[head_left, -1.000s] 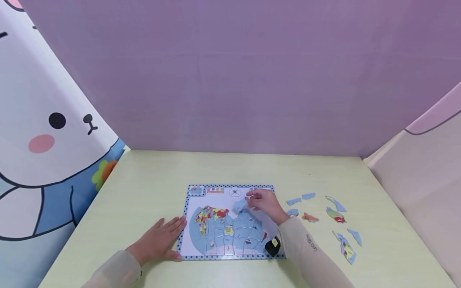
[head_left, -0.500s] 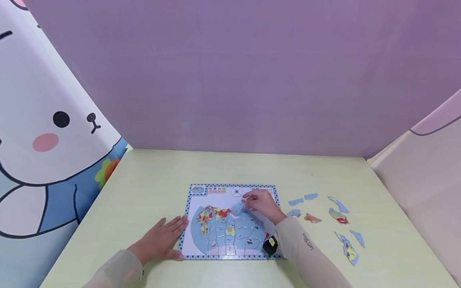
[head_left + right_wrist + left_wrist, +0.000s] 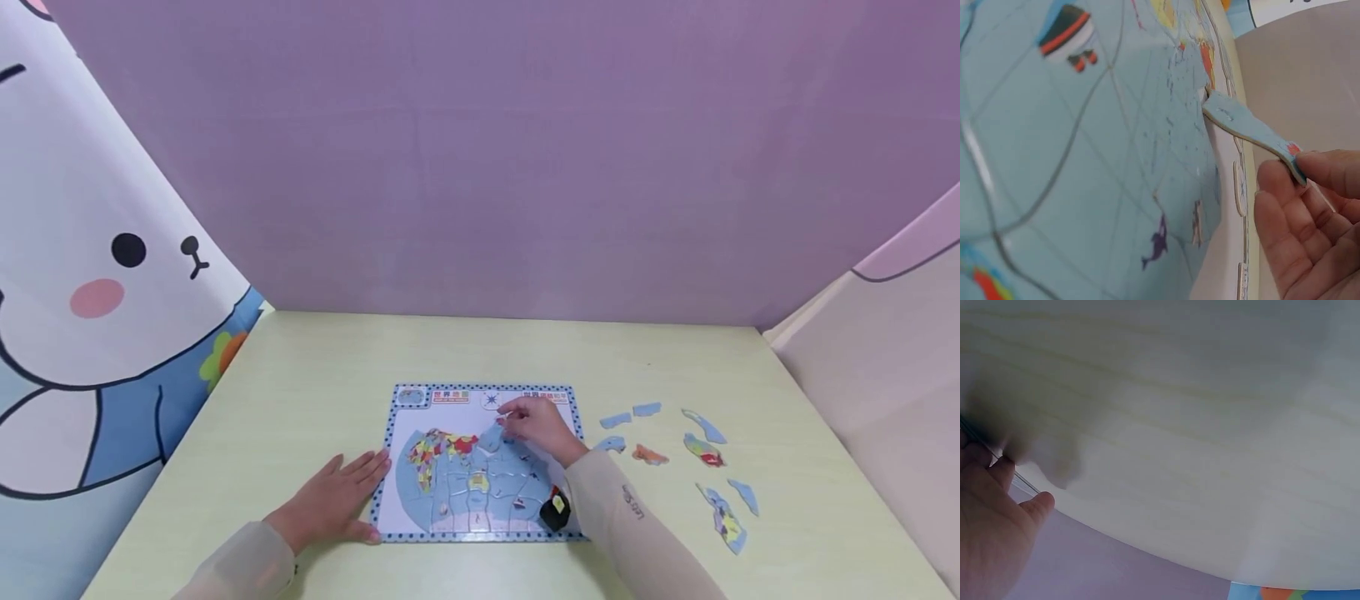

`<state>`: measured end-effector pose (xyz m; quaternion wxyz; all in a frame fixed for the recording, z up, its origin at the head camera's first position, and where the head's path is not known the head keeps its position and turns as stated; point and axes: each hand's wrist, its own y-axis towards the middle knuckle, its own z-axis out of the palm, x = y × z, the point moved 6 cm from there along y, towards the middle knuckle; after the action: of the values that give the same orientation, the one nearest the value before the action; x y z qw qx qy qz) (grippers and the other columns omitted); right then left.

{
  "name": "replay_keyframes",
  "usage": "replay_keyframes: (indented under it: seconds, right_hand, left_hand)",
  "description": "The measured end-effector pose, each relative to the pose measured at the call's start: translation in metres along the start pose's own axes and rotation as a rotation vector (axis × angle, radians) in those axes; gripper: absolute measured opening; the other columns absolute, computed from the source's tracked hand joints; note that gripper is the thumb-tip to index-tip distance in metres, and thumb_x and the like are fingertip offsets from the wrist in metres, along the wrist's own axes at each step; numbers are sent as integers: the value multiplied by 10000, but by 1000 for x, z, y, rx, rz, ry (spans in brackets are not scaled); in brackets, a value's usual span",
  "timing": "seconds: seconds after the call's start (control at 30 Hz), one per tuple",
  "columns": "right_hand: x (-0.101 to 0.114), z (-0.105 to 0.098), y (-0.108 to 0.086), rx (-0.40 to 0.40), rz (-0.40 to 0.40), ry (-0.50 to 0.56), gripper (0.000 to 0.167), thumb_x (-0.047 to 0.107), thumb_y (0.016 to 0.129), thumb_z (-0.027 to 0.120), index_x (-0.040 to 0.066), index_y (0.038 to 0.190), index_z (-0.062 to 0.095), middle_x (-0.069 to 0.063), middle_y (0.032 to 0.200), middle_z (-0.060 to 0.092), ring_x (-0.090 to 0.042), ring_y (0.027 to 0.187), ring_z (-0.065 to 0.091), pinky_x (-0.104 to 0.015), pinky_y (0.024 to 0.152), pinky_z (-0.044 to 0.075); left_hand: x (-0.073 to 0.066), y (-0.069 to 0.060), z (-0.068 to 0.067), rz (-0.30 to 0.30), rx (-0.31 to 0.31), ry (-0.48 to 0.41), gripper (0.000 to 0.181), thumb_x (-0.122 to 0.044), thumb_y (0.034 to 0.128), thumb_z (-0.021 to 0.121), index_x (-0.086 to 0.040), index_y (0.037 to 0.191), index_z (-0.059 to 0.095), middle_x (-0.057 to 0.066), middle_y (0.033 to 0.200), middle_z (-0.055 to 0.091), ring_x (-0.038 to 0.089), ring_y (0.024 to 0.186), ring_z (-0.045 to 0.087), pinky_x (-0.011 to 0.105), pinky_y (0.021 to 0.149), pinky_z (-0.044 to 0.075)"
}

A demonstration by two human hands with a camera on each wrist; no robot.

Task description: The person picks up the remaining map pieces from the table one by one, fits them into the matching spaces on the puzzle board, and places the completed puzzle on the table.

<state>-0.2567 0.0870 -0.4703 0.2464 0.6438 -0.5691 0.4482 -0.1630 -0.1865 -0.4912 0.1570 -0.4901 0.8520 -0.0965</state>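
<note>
A world-map jigsaw puzzle board (image 3: 380, 500) with a dotted blue border lies on the table, partly filled with joined pieces. My right hand (image 3: 538, 425) is over its upper right part, pinching a light-blue puzzle piece (image 3: 1254, 128) between thumb and fingers. In the right wrist view the piece tilts, its far end at the edge of the joined pieces; whether it touches them I cannot tell. My left hand (image 3: 333, 504) rests on the table with extended fingers against the board's left edge. The left wrist view shows that hand (image 3: 994, 519) only in part.
Several loose puzzle pieces lie right of the board, among them an orange one (image 3: 649, 455), a green-and-red one (image 3: 703, 450) and a long one (image 3: 724, 518). A purple wall (image 3: 495, 167) stands behind the table (image 3: 322, 358). A black device (image 3: 555, 510) sits at my right wrist.
My right hand has moved slightly left and nearer over the board, bringing the pinched puzzle piece down toward the joined pieces. The left hand has stayed at the board's edge.
</note>
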Motion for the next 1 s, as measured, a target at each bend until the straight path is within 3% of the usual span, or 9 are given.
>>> replay_keyframes:
  seconds: [0.37, 0.67, 1.0]
  right_hand:
    - [-4, -5, -2, -17, 25, -97, 148, 78, 876, 691, 58, 1021, 715, -16, 889, 658, -159, 820, 623, -334, 782, 543]
    - [-2, -7, 6, -32, 21, -134, 79, 38, 829, 723, 43, 908, 727, -8, 833, 651, -153, 781, 594, -310, 739, 508]
    - [-3, -3, 9, -32, 28, -171, 75, 76, 850, 719, 79, 925, 728, -13, 873, 650, -175, 823, 576, -354, 785, 505]
  left_hand:
    - [0, -1, -1, 1, 7, -16, 983, -648, 748, 646, -19, 1454, 377, 105, 1531, 328, 315, 1407, 272, 598, 1096, 225]
    - [-1, -1, -3, -4, 12, -54, 986, -627, 744, 667, -14, 1456, 368, 112, 1535, 318, 324, 1410, 261, 608, 1091, 224]
    - [0, -2, -2, 5, 11, -70, 993, -668, 757, 612, -18, 1463, 354, 106, 1541, 306, 325, 1412, 255, 612, 1093, 214]
